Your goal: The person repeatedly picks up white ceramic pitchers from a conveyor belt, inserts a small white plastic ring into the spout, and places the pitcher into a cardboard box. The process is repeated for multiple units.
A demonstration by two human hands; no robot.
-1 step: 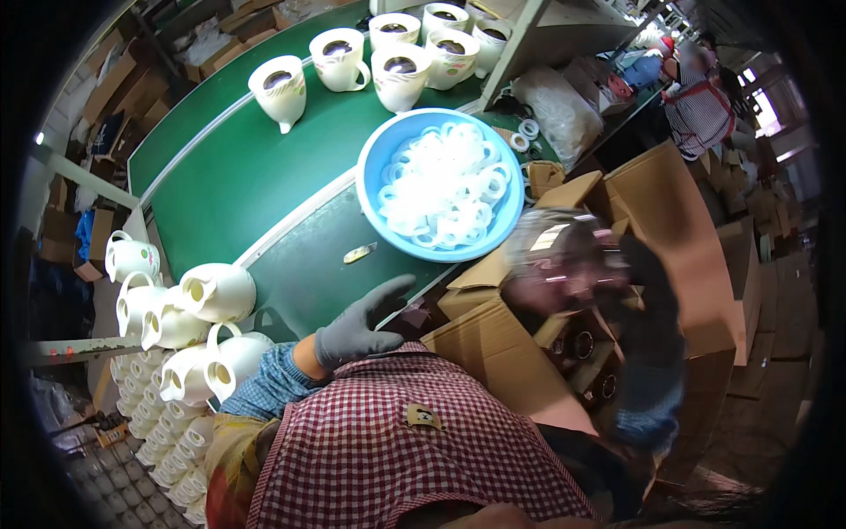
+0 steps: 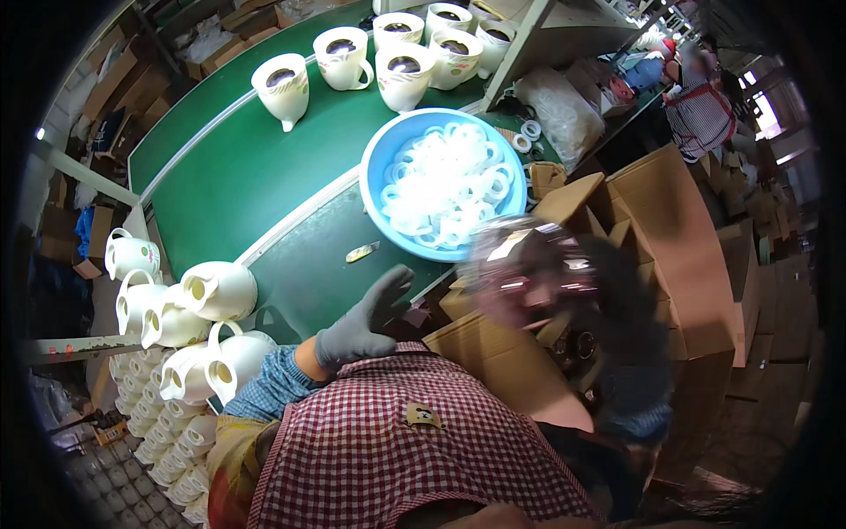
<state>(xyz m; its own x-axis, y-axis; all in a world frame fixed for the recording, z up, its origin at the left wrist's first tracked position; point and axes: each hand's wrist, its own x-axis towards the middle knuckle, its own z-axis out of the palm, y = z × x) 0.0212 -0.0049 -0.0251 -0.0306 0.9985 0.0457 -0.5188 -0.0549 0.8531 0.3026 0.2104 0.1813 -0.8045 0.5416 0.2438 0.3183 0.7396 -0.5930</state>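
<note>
My right hand (image 2: 608, 278), in a dark glove and smeared by motion, grips a rounded, mirror-like glass flask liner (image 2: 524, 273) with a pinkish sheen. It is held above the open cardboard box (image 2: 493, 353), near the front right rim of the blue basin (image 2: 368, 198). White translucent rings (image 2: 449, 185) fill that basin. In front of my apron, my left hand (image 2: 366, 326) wears a grey glove and is empty, thumb and fingers apart. Beyond its fingers a small yellowish strip (image 2: 362, 253) lies on the green table.
Several white jug bodies with dark round openings (image 2: 282, 93) stand at the table's far side. White pitchers (image 2: 218, 291) crowd the left edge, with more white parts (image 2: 172, 441) stacked below. A metal post (image 2: 520, 48) rises behind the basin. Another person (image 2: 701, 110) is at the far right.
My right hand has moved left with the glass liner, bringing it closer to the basin and over its lower right rim. My left hand has barely shifted.
</note>
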